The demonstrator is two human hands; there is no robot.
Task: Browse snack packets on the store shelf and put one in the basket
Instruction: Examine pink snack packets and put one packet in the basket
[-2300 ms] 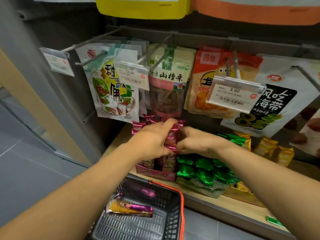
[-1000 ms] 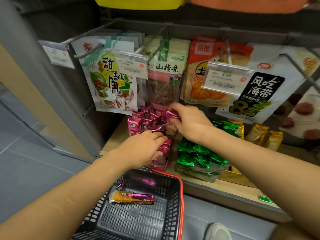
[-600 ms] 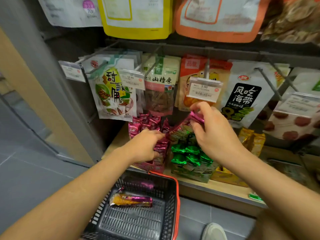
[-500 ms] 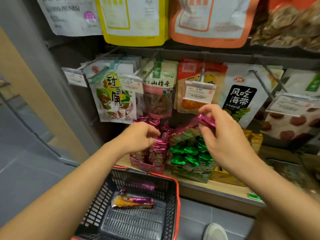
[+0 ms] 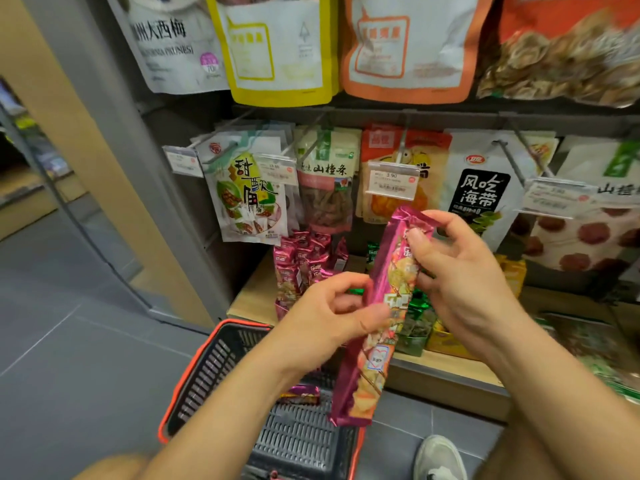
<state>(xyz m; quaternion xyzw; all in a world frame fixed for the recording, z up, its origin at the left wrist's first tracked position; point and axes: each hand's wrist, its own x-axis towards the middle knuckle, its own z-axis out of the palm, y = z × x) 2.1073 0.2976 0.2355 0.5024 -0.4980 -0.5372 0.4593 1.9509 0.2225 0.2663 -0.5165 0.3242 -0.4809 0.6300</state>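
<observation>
Head view: the person holds a long pink snack packet (image 5: 393, 301) in front of the shelf (image 5: 252, 292), near the middle of the picture. The packet stands nearly upright, with its top leaning toward 1 o'clock and its lower end hanging at 6 o'clock over the basket (image 5: 194, 372). The right hand (image 5: 460, 275) pinches the packet's upper part between thumb and curled fingers. The left hand (image 5: 325, 317), at 9 o'clock of the packet, grips its middle, with the thumb on the front and the fingers curled round the edge.

The basket is dark with an orange rim and sits on the grey floor (image 5: 69, 341) just below the shelf. A second pink packet (image 5: 299, 394) lies inside it, partly hidden by the left forearm.

On the shelf, at 12 o'clock of the left hand, a box of pink packets (image 5: 301, 261) stands upright. Green packets (image 5: 417, 306) show behind the held packet. Above them, pouches (image 5: 249, 195) hang on hooks with price tags (image 5: 391, 180). A pale shoe (image 5: 440, 459) shows at 5 o'clock.
</observation>
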